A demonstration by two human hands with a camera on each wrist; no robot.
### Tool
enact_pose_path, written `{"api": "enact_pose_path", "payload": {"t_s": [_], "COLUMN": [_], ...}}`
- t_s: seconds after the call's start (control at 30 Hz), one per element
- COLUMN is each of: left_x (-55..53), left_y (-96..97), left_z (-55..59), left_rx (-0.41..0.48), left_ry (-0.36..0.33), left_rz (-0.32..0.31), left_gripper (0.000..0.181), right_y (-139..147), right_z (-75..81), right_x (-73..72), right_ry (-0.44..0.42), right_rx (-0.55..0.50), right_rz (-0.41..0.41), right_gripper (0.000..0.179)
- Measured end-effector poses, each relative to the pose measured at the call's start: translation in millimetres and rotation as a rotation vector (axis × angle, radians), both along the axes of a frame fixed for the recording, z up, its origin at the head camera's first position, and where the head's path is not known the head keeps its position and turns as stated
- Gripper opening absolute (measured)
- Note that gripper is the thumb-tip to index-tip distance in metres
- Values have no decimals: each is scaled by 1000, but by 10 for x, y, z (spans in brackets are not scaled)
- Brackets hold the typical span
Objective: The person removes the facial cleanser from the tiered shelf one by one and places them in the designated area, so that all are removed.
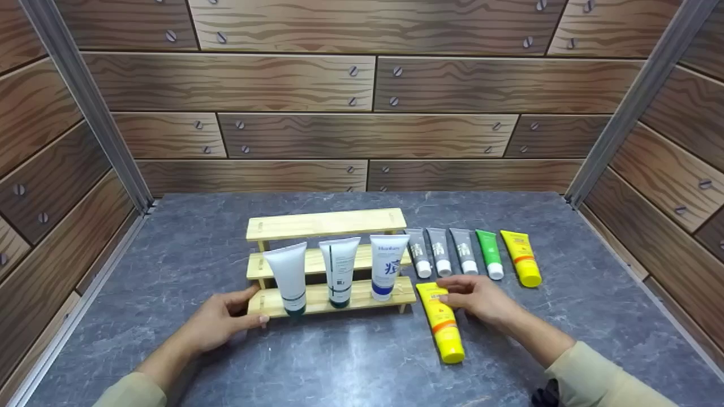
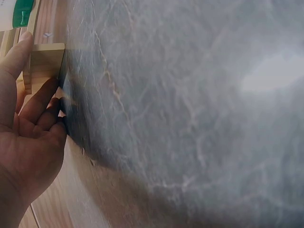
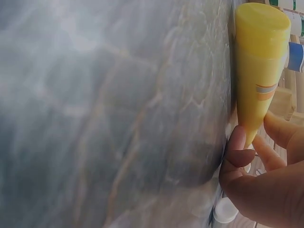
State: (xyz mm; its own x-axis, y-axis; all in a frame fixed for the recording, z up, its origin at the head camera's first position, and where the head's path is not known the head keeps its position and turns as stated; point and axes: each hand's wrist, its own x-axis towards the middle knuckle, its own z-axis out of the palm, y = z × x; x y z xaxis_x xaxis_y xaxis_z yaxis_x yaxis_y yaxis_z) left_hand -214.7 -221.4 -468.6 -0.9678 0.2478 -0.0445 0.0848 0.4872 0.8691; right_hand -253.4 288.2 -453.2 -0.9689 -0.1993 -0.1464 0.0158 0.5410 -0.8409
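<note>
A three-step wooden display rack stands on the grey table. Three white squeeze tubes lean cap-down on its lowest step: one with a dark green cap, one with green lettering and one with a blue base. My left hand grips the left end of that step, thumb at the front edge and fingers at its end and underside. Right of the rack, my right hand pinches the flat crimped end of a yellow squeeze tube, whose cap points toward me.
Behind the right hand lies a row of tubes: several grey ones with white caps, a green one and another yellow one. Wood-patterned panels close off the back and both sides, with metal posts at the corners.
</note>
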Motion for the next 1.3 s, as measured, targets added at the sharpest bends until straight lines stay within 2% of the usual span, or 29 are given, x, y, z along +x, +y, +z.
{"api": "enact_pose_path", "payload": {"t_s": [0.1, 0.37, 0.67, 0.9, 1.07, 1.23, 1.3], "left_x": [-5, -5, 1, 5, -11, -2, 1], "left_y": [-7, -10, -13, 0, 3, -8, -11], "left_z": [-6, -13, -13, -11, -5, -10, -15], "left_rx": [5, 14, 11, 10, 9, 12, 16], "left_ry": [-12, -34, -13, 5, 9, 30, 34], "left_rz": [-1, 29, 26, 1, -18, -33, -34], "left_gripper": [80, 81, 80, 79, 80, 78, 78], "right_y": [23, 33, -4, 60, 120, 119, 105], "right_z": [17, 51, 72, 102, 198, 346, 410], "right_x": [17, 28, 33, 51, 51, 49, 48], "right_ry": [-5, -85, -95, -61, -32, -36, -24], "right_rx": [-10, -8, 1, -13, -9, 14, -9], "right_rz": [25, 59, 46, 96, 120, 92, 97], "right_gripper": [46, 53, 54, 54, 52, 51, 52]}}
